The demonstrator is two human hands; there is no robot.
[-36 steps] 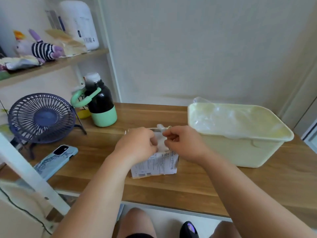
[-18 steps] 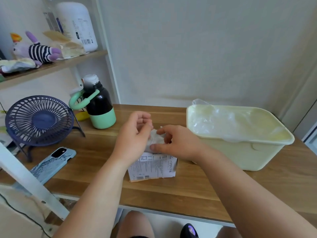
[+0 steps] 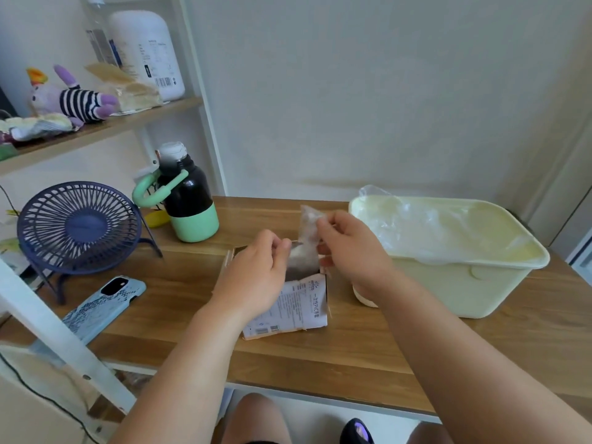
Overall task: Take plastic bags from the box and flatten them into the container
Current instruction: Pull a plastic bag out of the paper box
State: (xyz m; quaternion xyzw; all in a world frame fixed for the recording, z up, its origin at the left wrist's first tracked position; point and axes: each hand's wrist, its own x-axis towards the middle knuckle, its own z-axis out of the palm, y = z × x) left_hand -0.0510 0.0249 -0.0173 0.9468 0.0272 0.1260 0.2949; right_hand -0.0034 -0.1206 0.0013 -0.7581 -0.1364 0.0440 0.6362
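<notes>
A small cardboard box with printed labels stands open on the wooden table in front of me. A clear plastic bag rises out of its top. My right hand pinches the bag's upper edge, and my left hand sits on the box's left side with its fingertips at the bag's lower part. To the right stands a pale yellow container with several flattened clear bags lying inside it.
A black and green bottle stands behind the box on the left. A dark blue desk fan and a phone lie further left. A shelf with toys and bottles hangs above. The table edge is near me.
My right hand has lifted the plastic bag up out of the box. My left hand dropped from above the box's opening to its left side.
</notes>
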